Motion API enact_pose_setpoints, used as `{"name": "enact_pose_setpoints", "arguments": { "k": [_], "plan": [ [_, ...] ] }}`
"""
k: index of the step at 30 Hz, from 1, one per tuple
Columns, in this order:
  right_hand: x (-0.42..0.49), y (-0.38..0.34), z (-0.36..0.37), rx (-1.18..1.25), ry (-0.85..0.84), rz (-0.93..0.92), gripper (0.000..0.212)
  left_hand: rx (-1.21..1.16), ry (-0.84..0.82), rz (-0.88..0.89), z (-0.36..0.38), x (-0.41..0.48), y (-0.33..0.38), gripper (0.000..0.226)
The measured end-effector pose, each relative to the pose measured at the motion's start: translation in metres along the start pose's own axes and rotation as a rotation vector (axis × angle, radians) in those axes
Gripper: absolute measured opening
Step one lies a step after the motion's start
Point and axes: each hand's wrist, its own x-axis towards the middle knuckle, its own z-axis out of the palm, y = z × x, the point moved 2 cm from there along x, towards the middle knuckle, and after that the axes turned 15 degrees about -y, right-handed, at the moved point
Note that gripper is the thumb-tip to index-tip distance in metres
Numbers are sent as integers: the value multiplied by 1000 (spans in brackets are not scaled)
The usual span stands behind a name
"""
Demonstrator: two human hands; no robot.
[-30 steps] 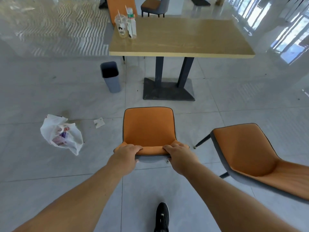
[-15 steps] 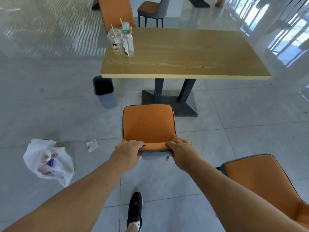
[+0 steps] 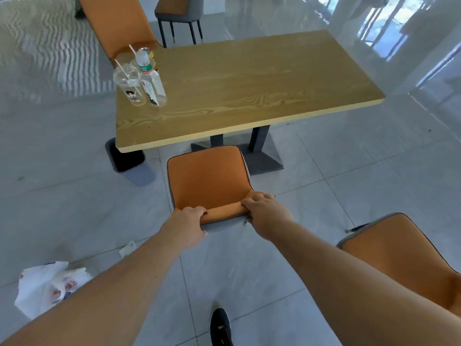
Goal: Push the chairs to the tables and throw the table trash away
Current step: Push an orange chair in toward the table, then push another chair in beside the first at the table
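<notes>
An orange chair (image 3: 208, 177) stands just in front of the wooden table (image 3: 249, 88), its seat front almost under the table's near edge. My left hand (image 3: 185, 226) and my right hand (image 3: 265, 214) both grip the top of its backrest. On the table's left end stand a clear plastic cup (image 3: 129, 86) with a straw and a plastic bottle (image 3: 152, 81). A second orange chair (image 3: 399, 260) sits at my right, away from the table.
A dark grey bin (image 3: 128, 162) stands partly under the table's left corner. A white plastic bag (image 3: 47, 285) and a paper scrap (image 3: 127, 248) lie on the floor at my left. Two more chairs stand beyond the table. My shoe (image 3: 220, 328) is below.
I have pushed the chair forward to the table's edge and stepped closer. The table now fills more of the view, and the bin is partly hidden under it.
</notes>
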Motion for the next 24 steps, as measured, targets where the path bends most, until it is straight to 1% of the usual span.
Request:
{"name": "enact_pose_setpoints", "arguments": {
  "k": [2, 4, 5, 7, 10, 13, 18, 21, 24],
  "plan": [
    [-19, 10, 1, 49, 55, 36, 58, 117, -23, -86, -9, -5, 17, 50],
    [-48, 32, -1, 87, 99, 71, 65, 208, 23, -138, -21, -13, 51, 49],
    [-68, 48, -2, 87, 111, 95, 66, 253, 69, -109, -25, -17, 76, 51],
    [-117, 90, -4, 78, 121, 155, 67, 300, 150, 43, -26, -25, 138, 55],
    [-208, 159, -8, 89, 186, 259, 69, 270, 122, 236, -10, -47, 247, 67],
    [-324, 234, 5, 119, 279, 386, 69, 268, 113, 396, 30, -88, 371, 77],
    [-511, 337, 71, 193, 386, 536, 69, 326, 148, 573, 128, -170, 553, 79],
    [-608, 385, 127, 257, 405, 631, 69, 362, 145, 656, 197, -218, 639, 76],
    [-687, 430, 175, 326, 405, 704, 74, 396, 118, 728, 254, -254, 709, 73]
  ]
}}
